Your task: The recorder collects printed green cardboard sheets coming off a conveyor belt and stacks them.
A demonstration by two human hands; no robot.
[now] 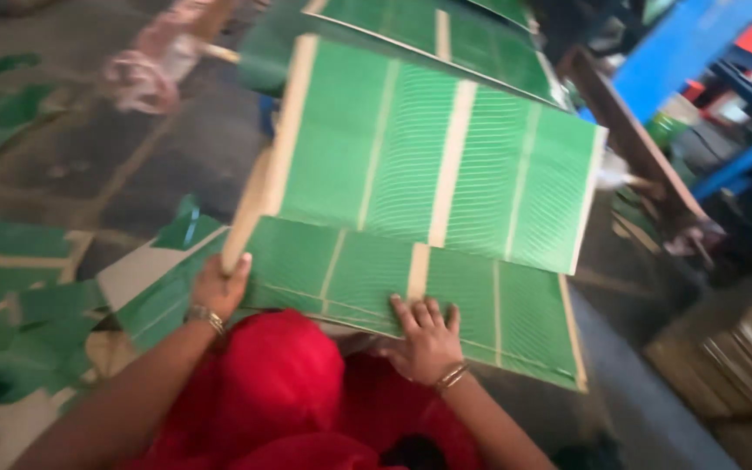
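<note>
Green sheet [433, 170] lies lengthwise left to right

bare forearms, a metal bangle at each wrist of the left hand [219, 287] and right hand [428, 339]; bright red garment [280, 392] below

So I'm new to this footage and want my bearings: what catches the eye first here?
Large green sheets with pale stripes fill the middle, stacked and overlapping. The left hand grips a pale stick at their left edge, while the right hand lies flat on the lowest sheet. Red cloth covers the lap below, and green scraps litter the floor at left.
</note>
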